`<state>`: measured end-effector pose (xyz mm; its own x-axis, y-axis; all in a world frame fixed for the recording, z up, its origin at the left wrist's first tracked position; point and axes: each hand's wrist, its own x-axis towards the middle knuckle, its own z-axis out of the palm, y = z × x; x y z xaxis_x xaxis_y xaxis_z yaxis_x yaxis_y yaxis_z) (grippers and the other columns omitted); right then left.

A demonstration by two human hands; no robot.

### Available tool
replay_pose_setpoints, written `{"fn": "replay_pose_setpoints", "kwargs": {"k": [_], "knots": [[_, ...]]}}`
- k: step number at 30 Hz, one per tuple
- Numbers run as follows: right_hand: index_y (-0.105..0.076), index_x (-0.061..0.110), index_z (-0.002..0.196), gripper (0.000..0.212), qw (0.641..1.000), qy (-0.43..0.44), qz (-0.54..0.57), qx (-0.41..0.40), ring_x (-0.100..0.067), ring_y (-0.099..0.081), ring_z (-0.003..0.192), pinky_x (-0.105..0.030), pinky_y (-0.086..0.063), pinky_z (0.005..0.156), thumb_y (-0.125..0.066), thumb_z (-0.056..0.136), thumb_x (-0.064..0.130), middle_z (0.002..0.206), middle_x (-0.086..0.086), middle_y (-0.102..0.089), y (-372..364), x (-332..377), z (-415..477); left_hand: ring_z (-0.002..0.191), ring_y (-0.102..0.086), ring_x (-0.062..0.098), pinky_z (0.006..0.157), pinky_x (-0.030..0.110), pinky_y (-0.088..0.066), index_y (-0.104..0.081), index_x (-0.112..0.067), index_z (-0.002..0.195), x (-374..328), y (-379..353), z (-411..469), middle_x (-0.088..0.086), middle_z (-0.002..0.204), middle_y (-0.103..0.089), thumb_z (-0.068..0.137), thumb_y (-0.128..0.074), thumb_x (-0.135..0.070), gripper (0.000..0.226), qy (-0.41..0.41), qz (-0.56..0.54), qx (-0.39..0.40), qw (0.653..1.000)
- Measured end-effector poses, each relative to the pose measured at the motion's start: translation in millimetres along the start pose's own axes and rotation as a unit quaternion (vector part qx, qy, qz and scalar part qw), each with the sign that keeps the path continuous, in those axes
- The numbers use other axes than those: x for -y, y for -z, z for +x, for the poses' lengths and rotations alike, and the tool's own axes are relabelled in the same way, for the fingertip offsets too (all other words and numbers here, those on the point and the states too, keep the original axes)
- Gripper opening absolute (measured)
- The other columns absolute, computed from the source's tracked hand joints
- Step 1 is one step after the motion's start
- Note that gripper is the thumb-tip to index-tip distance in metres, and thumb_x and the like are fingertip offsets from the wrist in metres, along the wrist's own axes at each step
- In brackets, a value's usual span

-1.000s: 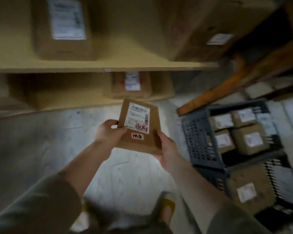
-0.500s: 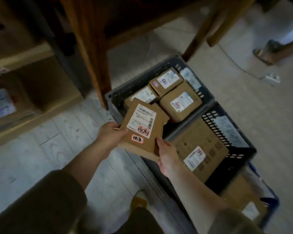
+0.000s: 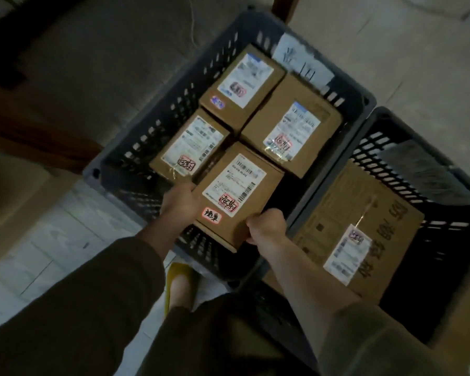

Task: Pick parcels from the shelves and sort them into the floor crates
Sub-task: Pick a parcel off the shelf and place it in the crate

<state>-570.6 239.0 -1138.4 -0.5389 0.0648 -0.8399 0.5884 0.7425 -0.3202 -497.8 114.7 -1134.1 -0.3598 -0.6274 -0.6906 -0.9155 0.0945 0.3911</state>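
I hold a small brown cardboard parcel (image 3: 258,204) with a white shipping label and red-stamped stickers over the near right corner of a dark grey slotted floor crate (image 3: 158,115). My left hand (image 3: 178,203) grips its left edge. My right hand (image 3: 266,225) grips its near right corner, fingers curled under. Three similar labelled parcels lie in the same crate: one at the far side (image 3: 242,85), one on the right (image 3: 293,126), one on the left (image 3: 187,145).
A second dark crate (image 3: 407,126) adjoins on the right and holds a large flat printed carton (image 3: 364,221). A paper tag (image 3: 301,63) hangs on the first crate's far wall. A wooden leg (image 3: 282,6) stands behind it. My yellow shoe (image 3: 178,283) is on the pale floor.
The view swung from the shelves down to the crates. Both hands carried the parcel right and lowered it from above the floor into the grey crate's near right corner.
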Motion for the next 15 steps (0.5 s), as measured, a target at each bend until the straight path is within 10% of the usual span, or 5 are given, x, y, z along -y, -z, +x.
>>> {"fn": "replay_pose_setpoints", "kwargs": {"k": [8, 15], "knots": [[-0.059, -0.005, 0.107, 0.023, 0.997, -0.038, -0.07, -0.019, -0.035, -0.058, 0.103, -0.033, -0.048, 0.077, -0.048, 0.089, 0.005, 0.113, -0.02, -0.061, -44, -6, 57, 0.112, -0.054, 0.038, 0.08, 0.038, -0.046, -0.05, 0.003, 0.118, 13, -40, 59, 0.024, 0.123, -0.055, 0.092, -0.052, -0.015, 0.032, 0.057, 0.121, 0.045, 0.99], [-0.058, 0.003, 0.087, 0.01, 0.995, 0.0, -0.1, 0.003, -0.027, -0.055, 0.079, -0.028, -0.044, 0.065, -0.051, 0.088, 0.01, 0.08, -0.01, -0.056, -26, 12, 26, 0.113, -0.054, 0.034, 0.082, 0.034, -0.044, -0.047, -0.001, 0.125, 3, -7, 29, 0.019, 0.126, -0.055, 0.093, -0.048, -0.021, 0.037, 0.059, 0.009, 0.04, 0.997]]}}
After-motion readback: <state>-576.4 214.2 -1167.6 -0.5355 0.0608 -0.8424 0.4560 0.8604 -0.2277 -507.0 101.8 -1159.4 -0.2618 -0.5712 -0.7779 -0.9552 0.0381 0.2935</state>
